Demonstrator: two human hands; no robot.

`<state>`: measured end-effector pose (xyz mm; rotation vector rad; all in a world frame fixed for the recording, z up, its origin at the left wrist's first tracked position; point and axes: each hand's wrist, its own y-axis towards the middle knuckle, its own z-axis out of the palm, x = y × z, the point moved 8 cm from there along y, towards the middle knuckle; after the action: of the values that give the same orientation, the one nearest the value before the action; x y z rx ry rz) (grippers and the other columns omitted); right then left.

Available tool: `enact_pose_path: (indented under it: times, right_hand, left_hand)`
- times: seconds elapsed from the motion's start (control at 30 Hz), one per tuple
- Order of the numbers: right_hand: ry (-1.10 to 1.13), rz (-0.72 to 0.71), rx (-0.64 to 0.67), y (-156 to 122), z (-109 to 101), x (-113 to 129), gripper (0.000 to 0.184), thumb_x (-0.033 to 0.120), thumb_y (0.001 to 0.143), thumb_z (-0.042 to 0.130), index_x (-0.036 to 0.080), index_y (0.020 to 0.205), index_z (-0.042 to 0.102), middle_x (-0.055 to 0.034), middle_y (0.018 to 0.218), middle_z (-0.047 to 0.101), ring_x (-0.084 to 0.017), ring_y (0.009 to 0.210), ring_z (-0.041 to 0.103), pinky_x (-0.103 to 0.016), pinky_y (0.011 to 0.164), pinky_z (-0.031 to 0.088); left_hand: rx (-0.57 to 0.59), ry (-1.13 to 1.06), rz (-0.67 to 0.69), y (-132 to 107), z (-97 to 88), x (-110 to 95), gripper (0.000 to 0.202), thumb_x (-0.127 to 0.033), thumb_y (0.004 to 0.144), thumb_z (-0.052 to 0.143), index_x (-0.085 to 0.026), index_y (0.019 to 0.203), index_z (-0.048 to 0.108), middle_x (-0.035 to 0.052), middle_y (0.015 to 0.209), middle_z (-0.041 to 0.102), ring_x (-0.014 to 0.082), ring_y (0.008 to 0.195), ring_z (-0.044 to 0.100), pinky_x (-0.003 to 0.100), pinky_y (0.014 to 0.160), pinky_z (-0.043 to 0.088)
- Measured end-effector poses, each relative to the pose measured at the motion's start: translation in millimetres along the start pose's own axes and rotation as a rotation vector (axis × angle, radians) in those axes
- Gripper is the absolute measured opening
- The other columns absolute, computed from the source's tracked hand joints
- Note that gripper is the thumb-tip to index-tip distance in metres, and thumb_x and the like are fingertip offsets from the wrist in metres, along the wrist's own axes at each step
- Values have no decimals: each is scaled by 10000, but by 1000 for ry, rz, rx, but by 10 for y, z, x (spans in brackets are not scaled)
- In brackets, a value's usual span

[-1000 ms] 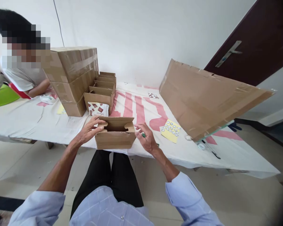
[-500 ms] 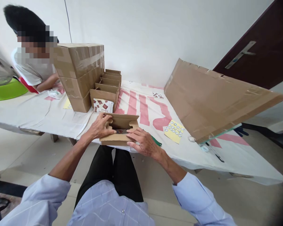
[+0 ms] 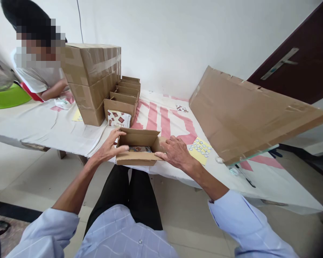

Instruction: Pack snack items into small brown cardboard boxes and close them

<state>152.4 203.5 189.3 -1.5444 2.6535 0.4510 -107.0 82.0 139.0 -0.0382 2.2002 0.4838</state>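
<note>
An open cardboard box (image 3: 136, 157) lies at the table's front edge, with colourful printed packets (image 3: 140, 149) on its bottom. My left hand (image 3: 109, 146) is at the box's left end, thumb and fingers spread apart, the fingertips by the back left corner and the thumb over the near wall. My right hand (image 3: 177, 152) grips the right end, its thumb on the near right corner and its fingers curled over the side flap. Behind the box, a stack of white printed packets (image 3: 119, 119) leans against a row of open boxes (image 3: 123, 96).
Taped cartons (image 3: 93, 79) are stacked at the left, near a seated person (image 3: 37, 71). A large cardboard sheet (image 3: 247, 118) stands slanted at the right. A yellow picture sheet (image 3: 200, 150) and a black pen-like stick (image 3: 246, 176) lie on the cloth-covered table (image 3: 161, 175).
My hands have moved apart from over the box's opening. The right hand has shifted right to the end flap, and the left thumb has lifted, so more of the packets inside show.
</note>
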Motion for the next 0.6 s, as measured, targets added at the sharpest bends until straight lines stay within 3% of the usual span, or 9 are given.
enact_pose_path:
  times: [0.1,0.17,0.27,0.37,0.47,0.6]
  right_hand:
    - [18,-91,15,6,34,31,424,659,976,743,236,996,756,-162,1035,739,-376,1069,639,-508,918,529]
    - [58,-141,1,-14,13,69,423,635,958,778,233,1084,747,-152,1096,732,-363,1079,641,-503,936,533]
    - [117,-194,-1,-47,-27,118,422,608,928,822,239,1116,743,-144,1145,725,-360,1096,650,-505,959,536]
    - [141,-198,78,31,-14,176,319,549,943,822,247,1020,757,-139,1092,738,-358,1090,674,-493,971,538]
    - [122,-167,270,273,116,277,219,434,1004,759,216,1008,773,-141,1050,767,-344,1062,716,-459,948,541]
    - [68,-145,584,642,462,427,273,367,973,776,161,1151,788,-171,1209,790,-341,1164,740,-401,953,547]
  left_hand:
    - [126,-9,23,-92,-25,-1,1089,-759,684,918,-290,1573,496,178,1790,268,471,1630,324,561,1113,577]
    - [129,-10,60,-148,-73,-7,1250,-815,625,929,-269,1633,430,216,1772,280,491,1629,320,583,1138,557]
    - [85,-6,105,-243,-106,-5,1282,-826,640,920,-245,1655,394,234,1744,314,478,1622,339,612,1222,480]
    - [42,-7,131,-317,-84,0,1269,-817,652,922,-238,1647,388,230,1738,329,463,1623,344,635,1286,396]
    - [25,-29,125,-303,-43,33,1294,-832,625,926,-230,1639,392,232,1729,345,471,1623,343,650,1311,350]
    - [36,-90,87,-190,-2,102,1304,-831,602,938,-235,1637,411,234,1727,348,486,1608,363,643,1279,402]
